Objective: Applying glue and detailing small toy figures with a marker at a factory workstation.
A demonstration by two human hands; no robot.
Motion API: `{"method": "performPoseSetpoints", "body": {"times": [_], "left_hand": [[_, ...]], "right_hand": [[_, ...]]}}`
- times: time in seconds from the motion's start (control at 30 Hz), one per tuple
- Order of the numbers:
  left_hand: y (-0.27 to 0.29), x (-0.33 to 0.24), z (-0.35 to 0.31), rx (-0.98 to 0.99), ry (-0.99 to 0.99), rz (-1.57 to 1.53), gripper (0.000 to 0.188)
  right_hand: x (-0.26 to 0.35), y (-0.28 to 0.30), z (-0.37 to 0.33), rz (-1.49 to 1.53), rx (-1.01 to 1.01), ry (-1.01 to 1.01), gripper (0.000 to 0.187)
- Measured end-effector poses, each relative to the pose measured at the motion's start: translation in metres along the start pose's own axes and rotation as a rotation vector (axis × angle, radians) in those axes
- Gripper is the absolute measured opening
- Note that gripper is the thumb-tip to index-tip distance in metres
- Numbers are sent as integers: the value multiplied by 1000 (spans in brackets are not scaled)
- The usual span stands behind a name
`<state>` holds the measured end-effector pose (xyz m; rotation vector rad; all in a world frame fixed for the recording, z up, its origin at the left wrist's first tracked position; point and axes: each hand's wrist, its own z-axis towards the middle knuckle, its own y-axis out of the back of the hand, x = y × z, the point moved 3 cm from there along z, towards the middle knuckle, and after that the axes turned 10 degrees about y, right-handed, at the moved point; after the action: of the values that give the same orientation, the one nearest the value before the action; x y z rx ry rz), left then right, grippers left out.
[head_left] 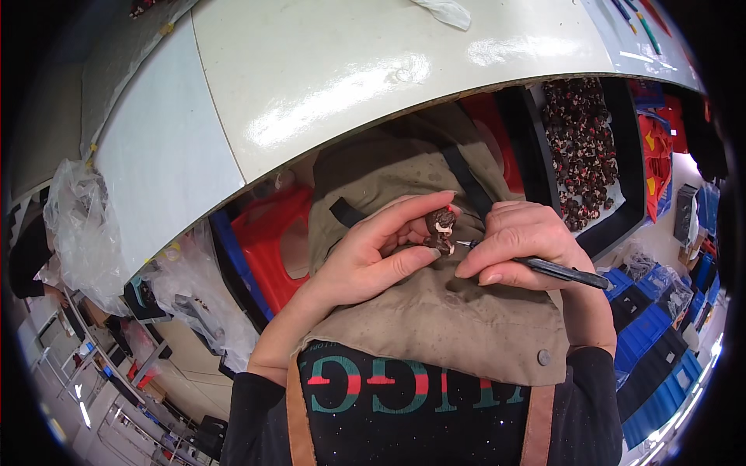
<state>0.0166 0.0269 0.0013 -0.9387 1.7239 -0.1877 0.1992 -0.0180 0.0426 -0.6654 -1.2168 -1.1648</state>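
Observation:
Over my lap, my left hand [381,252] is closed around a small dark brown figurine [441,225] with cream and red patches, pinched upright between thumb and fingers. My right hand [524,245] grips a slim black-handled tool [563,272] like a pen, its handle pointing out to the right. The tool's thin metal tip is right beside the figurine's lower part; whether it touches cannot be made out. Beneath both hands lies a brown apron [497,334].
The pale tabletop [334,78] curves across in front of me. To the right, a black tray [618,221] holds several similar figurines. A red stool [268,233] stands on the left near clear plastic bags [81,225]. Blue crates [641,334] are stacked at the right.

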Motion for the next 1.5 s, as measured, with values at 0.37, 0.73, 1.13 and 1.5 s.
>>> {"method": "performPoseSetpoints", "body": {"times": [0.37,0.73,1.13,1.5], "left_hand": [[3,5,-1,28,45,-100,50],[0,1,1,23,26,-87,51],[0,4,4,16,14,-40,51],[6,1,8,17,9,-80,53]], "right_hand": [[16,-3,3,-398,71,176,26],[9,2,-1,-114,-22,129,22],[-6,-2,-4,-74,-17,93,19],[8,-3,3,-523,47,284,32]]}}
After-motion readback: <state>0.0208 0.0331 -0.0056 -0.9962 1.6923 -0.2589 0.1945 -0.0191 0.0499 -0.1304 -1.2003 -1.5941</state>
